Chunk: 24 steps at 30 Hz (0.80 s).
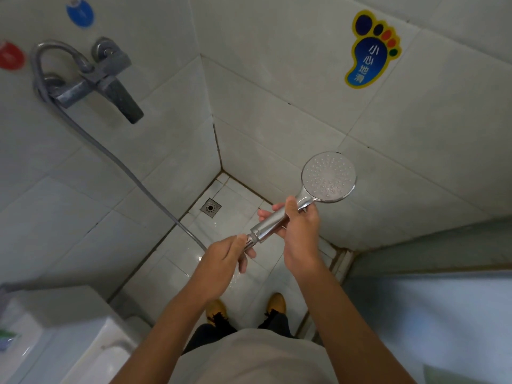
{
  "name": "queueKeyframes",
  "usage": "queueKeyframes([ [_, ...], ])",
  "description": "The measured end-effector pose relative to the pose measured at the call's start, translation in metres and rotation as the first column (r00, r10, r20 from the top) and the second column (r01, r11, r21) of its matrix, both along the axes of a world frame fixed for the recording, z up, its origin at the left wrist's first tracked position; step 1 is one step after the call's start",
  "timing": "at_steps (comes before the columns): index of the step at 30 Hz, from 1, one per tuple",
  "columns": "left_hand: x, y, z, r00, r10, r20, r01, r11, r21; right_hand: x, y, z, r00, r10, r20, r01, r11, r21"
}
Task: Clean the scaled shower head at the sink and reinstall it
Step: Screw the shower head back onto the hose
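Note:
A chrome shower head (pixel 328 176) with a round, dotted spray face points up and to the right. My right hand (pixel 297 225) grips its handle. My left hand (pixel 225 254) pinches the hose nut at the handle's lower end. From that joint the grey hose (pixel 116 159) runs up and left to the wall mixer tap (pixel 102 79). The nut itself is mostly hidden by my fingers.
Tiled walls meet in a corner above a wet tiled floor with a square drain (pixel 211 207). A foot-shaped warning sticker (pixel 370 51) is on the right wall. A white fixture (pixel 83 342) sits at lower left, a glass partition (pixel 429 300) at right.

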<state>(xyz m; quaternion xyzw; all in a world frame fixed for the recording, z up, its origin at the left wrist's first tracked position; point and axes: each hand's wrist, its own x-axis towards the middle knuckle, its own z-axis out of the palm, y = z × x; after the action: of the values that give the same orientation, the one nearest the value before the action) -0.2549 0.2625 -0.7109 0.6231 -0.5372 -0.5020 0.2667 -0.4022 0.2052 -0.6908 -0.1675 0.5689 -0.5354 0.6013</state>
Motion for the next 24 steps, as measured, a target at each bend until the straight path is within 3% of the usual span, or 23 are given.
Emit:
queueKeyframes([
  [3, 0.001, 0.000, -0.003, 0.990, -0.036, 0.138, 0.055, 0.989, -0.136, -0.001, 0.001, -0.001, 1.000, -0.015, 0.002, 0.015, 1.000, 0.012],
  [6, -0.003, 0.003, -0.006, 0.920, 0.007, 0.391, 0.135, 0.932, -0.335, 0.000, 0.001, 0.000, 0.999, -0.034, 0.011, 0.033, 0.999, 0.040],
  [8, -0.003, 0.004, -0.007, 0.884, 0.040, 0.467, 0.168, 0.903, -0.395, 0.002, 0.001, 0.001, 0.998, -0.050, 0.023, 0.049, 0.997, 0.058],
  [10, -0.004, 0.005, -0.006, 0.893, 0.045, 0.448, 0.145, 0.913, -0.382, 0.001, 0.000, 0.002, 0.998, -0.055, 0.026, 0.053, 0.997, 0.063],
  [13, -0.009, 0.005, 0.001, 0.983, 0.037, 0.181, 0.004, 0.975, -0.222, 0.000, 0.000, 0.003, 0.999, -0.038, 0.013, 0.037, 0.998, 0.046],
  [15, -0.011, 0.005, 0.004, 0.995, 0.046, 0.089, -0.033, 0.990, -0.135, 0.001, 0.001, 0.003, 1.000, -0.025, -0.007, 0.025, 0.999, 0.032],
  [20, -0.011, 0.003, 0.004, 0.996, 0.020, 0.091, -0.015, 0.999, -0.048, 0.003, 0.002, 0.005, 0.997, 0.020, -0.076, -0.022, 0.999, -0.030],
  [22, -0.011, 0.001, 0.004, 0.988, 0.037, 0.151, -0.021, 0.994, -0.109, 0.002, 0.000, 0.007, 0.998, 0.014, -0.061, -0.016, 0.999, -0.031],
  [24, -0.010, 0.001, 0.003, 0.949, 0.066, 0.307, 0.003, 0.976, -0.219, 0.002, -0.001, 0.007, 1.000, -0.005, -0.023, 0.005, 1.000, -0.009],
])
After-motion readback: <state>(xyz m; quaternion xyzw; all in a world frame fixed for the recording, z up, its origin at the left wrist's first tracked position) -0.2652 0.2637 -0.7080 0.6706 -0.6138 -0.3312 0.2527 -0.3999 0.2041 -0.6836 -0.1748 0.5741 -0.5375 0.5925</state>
